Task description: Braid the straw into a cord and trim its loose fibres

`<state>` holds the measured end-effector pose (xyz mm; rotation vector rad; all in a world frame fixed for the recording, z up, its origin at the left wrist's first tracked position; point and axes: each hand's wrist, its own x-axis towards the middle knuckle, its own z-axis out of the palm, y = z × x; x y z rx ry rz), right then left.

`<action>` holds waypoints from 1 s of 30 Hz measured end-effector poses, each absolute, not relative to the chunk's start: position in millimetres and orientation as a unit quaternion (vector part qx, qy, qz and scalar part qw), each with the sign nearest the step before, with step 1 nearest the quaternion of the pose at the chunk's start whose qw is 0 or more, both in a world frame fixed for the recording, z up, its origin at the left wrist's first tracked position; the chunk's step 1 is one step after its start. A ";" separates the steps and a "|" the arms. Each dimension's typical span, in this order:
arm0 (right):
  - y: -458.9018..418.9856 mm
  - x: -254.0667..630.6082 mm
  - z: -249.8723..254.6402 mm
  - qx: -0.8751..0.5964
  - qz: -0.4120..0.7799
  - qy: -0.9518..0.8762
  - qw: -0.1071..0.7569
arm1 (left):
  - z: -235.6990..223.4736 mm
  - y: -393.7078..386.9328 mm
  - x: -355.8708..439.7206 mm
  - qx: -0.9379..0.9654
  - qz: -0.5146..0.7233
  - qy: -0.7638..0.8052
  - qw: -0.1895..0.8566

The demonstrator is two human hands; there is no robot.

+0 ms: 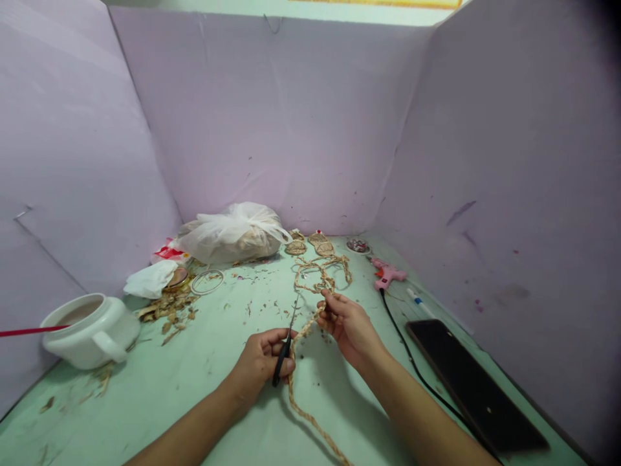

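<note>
My left hand [257,362] is closed around a pair of black-handled scissors [281,364], their thin blade pointing away from me. The same hand also grips a braided straw cord [310,419], which runs past the scissors and down to the near edge. Farther along the cord, my right hand [348,325] pinches it between thumb and fingers. Beyond both hands, the rest of the cord [345,266] lies in loose loops on the green tabletop [233,414]. Coiled straw pieces [320,243] sit behind those loops.
At left stand a white pot [116,323] with a red stick in it, straw scraps [169,304] and a ring [207,281]. A tied plastic bag [237,233] lies at the back. On the right are a pink glue gun [388,274], its black cable and a dark phone [475,382].
</note>
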<state>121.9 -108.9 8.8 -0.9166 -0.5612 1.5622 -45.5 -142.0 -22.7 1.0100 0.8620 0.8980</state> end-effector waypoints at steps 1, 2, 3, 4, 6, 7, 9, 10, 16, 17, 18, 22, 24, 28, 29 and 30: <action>-107.8 122.3 8.0 -0.394 0.667 -0.237 0.586 | -24.4 -141.6 -45.5 0.449 0.406 0.389 0.694; -106.7 122.7 7.5 -0.395 0.665 -0.233 0.589 | -26.1 -141.1 -45.4 0.444 0.410 0.392 0.694; -105.9 123.1 7.3 -0.397 0.664 -0.229 0.591 | -27.6 -140.6 -45.3 0.439 0.414 0.395 0.693; -105.3 123.4 7.3 -0.399 0.664 -0.226 0.591 | -28.9 -140.2 -45.1 0.434 0.418 0.398 0.691; -105.2 123.1 7.7 -0.404 0.670 -0.218 0.584 | -30.3 -139.8 -44.1 0.428 0.425 0.406 0.686; -105.8 122.4 7.7 -0.407 0.673 -0.214 0.579 | -30.3 -139.8 -43.4 0.427 0.428 0.410 0.683; -108.2 119.3 6.5 -0.412 0.685 -0.211 0.562 | -29.3 -139.9 -41.9 0.424 0.436 0.422 0.672; -109.8 117.0 5.0 -0.411 0.694 -0.215 0.550 | -28.6 -140.0 -41.1 0.421 0.443 0.428 0.666; -121.6 101.4 -8.4 -0.412 0.723 -0.266 0.486 | -22.5 -140.7 -39.0 0.412 0.475 0.477 0.614; -123.5 99.7 -9.8 -0.413 0.720 -0.276 0.485 | -21.5 -141.1 -39.1 0.414 0.475 0.483 0.608; -125.3 98.5 -10.8 -0.412 0.716 -0.285 0.486 | -20.7 -141.4 -39.1 0.415 0.475 0.486 0.605; -128.8 98.1 -12.6 -0.407 0.707 -0.296 0.497 | -18.6 -142.5 -39.4 0.417 0.480 0.477 0.606; -127.8 99.5 -13.7 -0.408 0.702 -0.292 0.506 | -17.9 -143.3 -39.1 0.420 0.478 0.483 0.602; -122.7 101.4 -16.3 -0.450 0.664 -0.274 0.531 | -18.4 -146.7 -35.0 0.449 0.451 0.486 0.599; -121.2 101.5 -16.6 -0.461 0.655 -0.264 0.537 | -19.2 -147.7 -33.1 0.461 0.443 0.477 0.603; -119.7 101.7 -16.7 -0.469 0.650 -0.252 0.542 | -20.3 -148.7 -30.9 0.471 0.437 0.467 0.607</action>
